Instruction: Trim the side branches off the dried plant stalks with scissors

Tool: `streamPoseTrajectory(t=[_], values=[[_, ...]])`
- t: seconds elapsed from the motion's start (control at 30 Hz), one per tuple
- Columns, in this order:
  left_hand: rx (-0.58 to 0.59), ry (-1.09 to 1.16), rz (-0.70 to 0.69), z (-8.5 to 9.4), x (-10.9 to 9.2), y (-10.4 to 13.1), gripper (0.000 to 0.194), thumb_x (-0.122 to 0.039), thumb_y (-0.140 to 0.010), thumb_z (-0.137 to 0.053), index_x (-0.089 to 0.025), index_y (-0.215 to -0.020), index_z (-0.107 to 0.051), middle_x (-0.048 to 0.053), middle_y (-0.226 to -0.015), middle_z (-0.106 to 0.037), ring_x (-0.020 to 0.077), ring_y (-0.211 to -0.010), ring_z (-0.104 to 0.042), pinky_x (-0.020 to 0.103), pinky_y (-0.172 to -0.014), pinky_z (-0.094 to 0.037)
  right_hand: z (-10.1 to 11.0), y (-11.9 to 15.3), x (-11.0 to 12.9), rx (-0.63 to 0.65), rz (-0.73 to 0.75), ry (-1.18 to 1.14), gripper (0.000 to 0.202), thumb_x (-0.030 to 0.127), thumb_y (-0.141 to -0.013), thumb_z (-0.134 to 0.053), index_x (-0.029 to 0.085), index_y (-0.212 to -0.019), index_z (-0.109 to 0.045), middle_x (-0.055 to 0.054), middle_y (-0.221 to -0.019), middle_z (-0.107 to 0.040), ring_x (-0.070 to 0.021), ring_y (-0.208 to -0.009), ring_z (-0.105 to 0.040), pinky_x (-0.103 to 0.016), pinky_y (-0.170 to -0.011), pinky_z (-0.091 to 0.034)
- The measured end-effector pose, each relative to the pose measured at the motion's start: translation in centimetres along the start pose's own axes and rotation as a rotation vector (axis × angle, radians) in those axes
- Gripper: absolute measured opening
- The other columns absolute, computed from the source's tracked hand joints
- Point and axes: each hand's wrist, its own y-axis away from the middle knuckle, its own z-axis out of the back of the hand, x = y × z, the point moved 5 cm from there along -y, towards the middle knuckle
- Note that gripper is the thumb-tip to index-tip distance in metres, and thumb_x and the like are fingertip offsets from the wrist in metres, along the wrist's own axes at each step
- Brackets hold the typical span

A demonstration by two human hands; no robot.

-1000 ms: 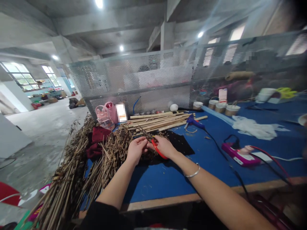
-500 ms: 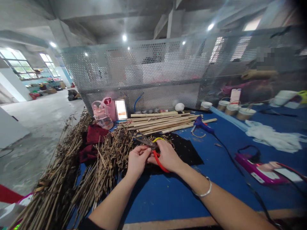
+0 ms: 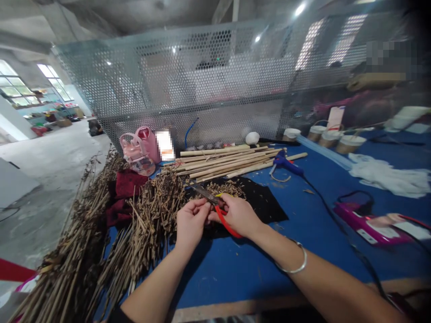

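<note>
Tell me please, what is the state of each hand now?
Left hand: closed, fingertips pinched; whether it holds anything cannot be told.
Right hand: closed, holding scissors.

A pink bag (image 3: 149,144) is standing before a perforated panel (image 3: 161,85). Cups (image 3: 350,146) are standing beyond a magenta power strip (image 3: 353,215).

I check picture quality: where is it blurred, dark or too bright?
Head view: the ceiling lamp and windows look very bright; haze veils the perforated partition toward the right; the upper-right corner is dark; the scissors look clearer than the power strip.
</note>
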Motion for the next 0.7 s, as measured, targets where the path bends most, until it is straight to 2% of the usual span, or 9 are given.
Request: streamPoseTrajectory(t=[0.13, 0.27, 0.47, 0.7], values=[[-0.013, 0.014, -0.03, 0.1, -0.3, 0.0, 0.028, -0.032, -0.062, -0.07, -0.011, -0.079, -0.062, 0.007, -0.071, -0.068, 0.0142, -0.06, -0.063, 0.023, -0.055, -0.05, 0.5, 0.0, 0.5, -0.037, 0.078, 0.041, 0.042, 0.053, -0.064, -0.063, 0.02, -0.086, -0.05, -0.004, -0.082, -0.058, -0.0173, -0.073, -0.056, -0.025, -0.06, -0.036], [0.008, -0.016, -0.061, -0.1, -0.8, 0.2, 0.023, -0.029, -0.063, -0.069, -0.011, -0.075, -0.063, 0.007, -0.072, -0.068, 0.0152, -0.062, -0.064, 0.023, -0.058, -0.051, 0.8, 0.1, 1.2, -0.059, 0.131, 0.054, 0.044, 0.052, -0.061, -0.066, 0.018, -0.084, -0.05, -0.006, -0.084, -0.056, -0.0195, -0.077, -0.054, -0.028, -0.066, -0.038], [-0.004, 0.01, -0.037, 0.2, -0.3, -0.1, 0.028, -0.032, -0.062, -0.07, -0.011, -0.08, -0.063, 0.007, -0.072, -0.068, 0.0161, -0.061, -0.064, 0.026, -0.057, -0.052, 0.5, 0.1, 0.5, -0.018, 0.027, 0.085, 0.04, 0.057, -0.066, -0.06, 0.021, -0.081, -0.05, -0.003, -0.076, -0.06, -0.0167, -0.065, -0.056, -0.025, -0.055, -0.033], [-0.031, 0.005, -0.033, 0.5, -0.3, -0.3, 0.035, -0.033, -0.063, -0.069, -0.011, -0.089, -0.062, 0.008, -0.076, -0.068, 0.0146, -0.061, -0.063, 0.023, -0.051, -0.05, 0.5, -0.1, -0.1, -0.003, -0.013, 0.101, 0.043, 0.061, -0.064, -0.059, 0.022, -0.078, -0.051, -0.002, -0.073, -0.061, -0.017, -0.065, -0.058, -0.024, -0.054, -0.033]])
